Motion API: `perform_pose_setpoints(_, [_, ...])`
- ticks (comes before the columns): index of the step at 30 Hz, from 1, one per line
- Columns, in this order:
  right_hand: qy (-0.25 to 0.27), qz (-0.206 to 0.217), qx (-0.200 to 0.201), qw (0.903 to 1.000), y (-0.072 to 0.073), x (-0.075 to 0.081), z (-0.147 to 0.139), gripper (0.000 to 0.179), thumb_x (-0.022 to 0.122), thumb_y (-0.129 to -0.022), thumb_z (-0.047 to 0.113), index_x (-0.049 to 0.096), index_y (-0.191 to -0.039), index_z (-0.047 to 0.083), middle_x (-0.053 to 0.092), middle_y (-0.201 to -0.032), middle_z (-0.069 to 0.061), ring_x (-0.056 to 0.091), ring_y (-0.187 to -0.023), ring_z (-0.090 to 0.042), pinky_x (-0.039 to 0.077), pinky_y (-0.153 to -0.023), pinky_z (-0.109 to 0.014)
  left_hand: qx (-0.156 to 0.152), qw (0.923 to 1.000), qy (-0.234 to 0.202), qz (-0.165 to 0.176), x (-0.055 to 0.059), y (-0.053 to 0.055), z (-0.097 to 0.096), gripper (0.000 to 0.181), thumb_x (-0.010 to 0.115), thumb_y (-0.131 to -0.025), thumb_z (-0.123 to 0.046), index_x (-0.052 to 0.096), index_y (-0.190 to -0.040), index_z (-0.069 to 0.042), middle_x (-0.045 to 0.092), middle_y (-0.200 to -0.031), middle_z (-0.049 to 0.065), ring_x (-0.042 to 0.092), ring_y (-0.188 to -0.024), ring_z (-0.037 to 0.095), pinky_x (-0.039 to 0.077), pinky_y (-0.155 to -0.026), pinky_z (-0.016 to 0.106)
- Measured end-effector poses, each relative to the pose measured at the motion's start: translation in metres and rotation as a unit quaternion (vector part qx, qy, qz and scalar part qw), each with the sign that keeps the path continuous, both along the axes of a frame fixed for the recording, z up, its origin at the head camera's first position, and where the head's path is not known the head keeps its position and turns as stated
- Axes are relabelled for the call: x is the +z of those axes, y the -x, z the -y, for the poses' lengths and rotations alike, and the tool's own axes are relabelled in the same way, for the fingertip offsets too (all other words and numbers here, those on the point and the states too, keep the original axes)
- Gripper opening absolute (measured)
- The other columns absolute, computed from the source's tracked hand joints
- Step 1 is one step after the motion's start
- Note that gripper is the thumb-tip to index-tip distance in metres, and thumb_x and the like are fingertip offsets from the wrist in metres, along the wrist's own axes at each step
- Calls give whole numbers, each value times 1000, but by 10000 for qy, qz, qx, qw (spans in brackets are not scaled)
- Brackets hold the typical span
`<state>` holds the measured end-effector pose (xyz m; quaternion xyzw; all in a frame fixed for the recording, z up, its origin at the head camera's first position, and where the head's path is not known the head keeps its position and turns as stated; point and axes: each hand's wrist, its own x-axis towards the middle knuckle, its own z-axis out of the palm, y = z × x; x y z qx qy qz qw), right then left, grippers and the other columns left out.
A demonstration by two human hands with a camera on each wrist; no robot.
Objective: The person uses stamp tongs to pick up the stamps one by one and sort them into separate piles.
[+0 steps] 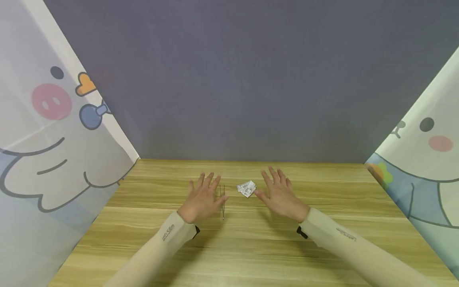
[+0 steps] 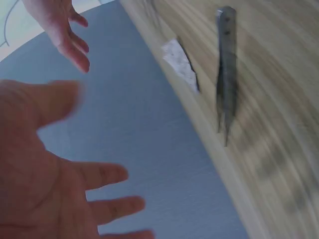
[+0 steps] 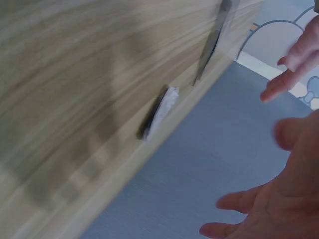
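Sleeves (image 1: 157, 247) lie nearest me; I see left grip (image 1: 203, 200) and right grip (image 1: 283, 198) both spread, empty. On the table (image 1: 251, 255), tweezers (image 2: 228, 55) lie near the left grip, scrap (image 1: 246, 189) between both grips; lowering carelessly, I judge, could knock either aside.

Dark grey tweezers (image 2: 228, 59) and a white scrap (image 1: 247, 188) mottled with grey catch my eye. The table (image 1: 251, 255) shows yellow-brown streaks of grain; the cream sleeves (image 1: 154, 249) carry dark lettering.
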<state>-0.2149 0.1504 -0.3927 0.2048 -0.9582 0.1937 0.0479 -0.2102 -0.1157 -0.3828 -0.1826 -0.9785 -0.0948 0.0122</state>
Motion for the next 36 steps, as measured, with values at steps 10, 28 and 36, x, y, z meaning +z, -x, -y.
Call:
perform_pose_setpoints(10, [-213,689,684,9951,16,-23,15,50,51,-98,19,38,-141,-5,31,-143,-22,29,-130,-36,32,-102,-50,-1354,9901,198,318,-18,18,-3,39,63,-90,-4,59,-128,-11,47,-137,11,40,-127,35,32,-101,56])
perform_pose_setpoints(28, [-1151,689,1217,9835,22,-38,30,41,47,-100,18,48,-135,-3,43,-128,-10,41,-115,-24,39,-94,-42,-1921,9812,-37,147,-39,42,-9,24,67,-80,10,68,-84,-14,62,-91,-2,60,-100,21,50,-82,32])
perform_pose_setpoints(36, [-1340,717,1323,9795,25,-38,28,41,45,-100,16,46,-137,-2,42,-129,-8,39,-119,-23,39,-91,-46,-1759,9816,-428,-614,-36,48,1,14,69,-86,-5,62,-91,-15,58,-85,-4,59,-74,14,48,-63,28])
